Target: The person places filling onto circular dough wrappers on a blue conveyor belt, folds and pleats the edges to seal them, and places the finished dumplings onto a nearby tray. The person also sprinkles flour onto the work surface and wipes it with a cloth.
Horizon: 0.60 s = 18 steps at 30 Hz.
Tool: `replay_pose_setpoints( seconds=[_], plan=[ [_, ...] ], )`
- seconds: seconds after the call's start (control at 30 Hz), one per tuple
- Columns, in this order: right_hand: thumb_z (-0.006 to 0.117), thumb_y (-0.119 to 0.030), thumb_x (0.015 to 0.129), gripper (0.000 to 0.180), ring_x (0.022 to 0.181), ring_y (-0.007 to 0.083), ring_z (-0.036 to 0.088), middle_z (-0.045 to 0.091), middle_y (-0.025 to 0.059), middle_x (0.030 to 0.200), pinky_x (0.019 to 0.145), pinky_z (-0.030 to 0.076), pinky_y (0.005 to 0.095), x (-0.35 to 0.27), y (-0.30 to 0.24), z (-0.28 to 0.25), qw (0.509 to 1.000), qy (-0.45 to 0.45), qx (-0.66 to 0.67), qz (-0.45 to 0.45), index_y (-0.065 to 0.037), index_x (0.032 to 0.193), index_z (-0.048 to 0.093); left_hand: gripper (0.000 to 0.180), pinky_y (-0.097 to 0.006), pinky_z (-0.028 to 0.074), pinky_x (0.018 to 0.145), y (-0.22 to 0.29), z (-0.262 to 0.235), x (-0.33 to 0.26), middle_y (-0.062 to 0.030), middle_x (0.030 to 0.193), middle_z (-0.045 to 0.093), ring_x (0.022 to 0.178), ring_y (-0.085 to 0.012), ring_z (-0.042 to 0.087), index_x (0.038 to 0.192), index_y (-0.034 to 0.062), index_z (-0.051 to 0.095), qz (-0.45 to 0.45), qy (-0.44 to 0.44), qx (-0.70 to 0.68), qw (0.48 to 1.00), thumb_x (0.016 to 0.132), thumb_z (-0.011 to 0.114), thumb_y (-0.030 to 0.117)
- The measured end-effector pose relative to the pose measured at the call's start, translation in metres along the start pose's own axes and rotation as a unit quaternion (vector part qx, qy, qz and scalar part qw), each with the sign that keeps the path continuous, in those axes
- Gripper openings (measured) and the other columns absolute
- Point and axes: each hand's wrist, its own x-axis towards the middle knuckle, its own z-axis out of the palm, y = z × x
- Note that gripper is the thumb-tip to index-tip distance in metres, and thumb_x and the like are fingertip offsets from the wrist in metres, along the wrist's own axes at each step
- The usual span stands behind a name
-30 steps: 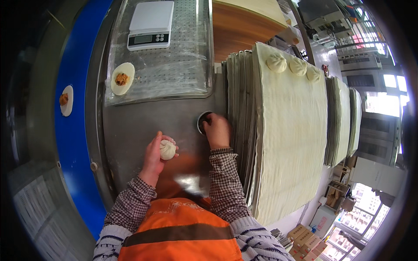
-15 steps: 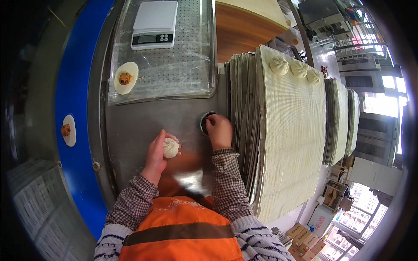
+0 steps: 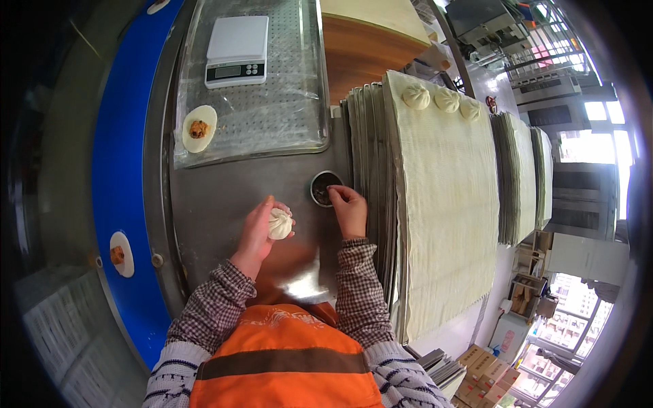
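A pleated white bun rests in my left hand, whose fingers curl round it from below with the pleats facing up. My right hand is at the right rim of a small round bowl with dark contents. Its thumb and fingertips are pinched together; whatever they hold is too small to make out. Both hands are over the steel table.
Ahead, a plastic-covered tray bears a white scale and a filled dough wrapper. At left runs a blue belt with another filled wrapper. Three buns sit on a cloth-topped tray stack at right.
My right hand has drawn back from inside the bowl to its rim. The left hand with the bun appears slightly farther right. The filled wrapper on the belt has come nearer; another shows at the far end.
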Motion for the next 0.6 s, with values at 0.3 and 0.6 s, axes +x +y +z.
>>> replay_pose_setpoints(
  seconds=[0.3,0.6],
  plan=[
    [0.064,-0.007,0.081,0.010,0.063,0.0104,0.056,0.061,0.0055,0.073,0.057,0.044,0.0236,-0.047,-0.062,0.002,0.990,-0.028,-0.016,-0.134,0.000,0.089,0.066,0.038,-0.032,0.053,0.049,0.013,0.014,-0.011,-0.0088,0.075,0.060,0.065,-0.0200,0.063,0.080,0.0049,0.055,0.016,-0.056,0.045,0.997,0.094,0.045,0.039],
    [0.060,-0.011,0.074,0.012,0.084,0.0264,0.058,0.063,0.0085,0.082,0.076,0.043,0.0394,0.011,-0.039,0.038,0.883,-0.036,-0.352,-0.310,-0.007,0.083,0.067,0.044,-0.032,0.052,0.047,0.016,-0.009,-0.030,-0.0093,0.073,0.059,0.062,-0.0205,0.062,0.078,0.0042,0.055,0.016,0.020,0.037,0.999,0.095,0.041,0.042]
  ],
)
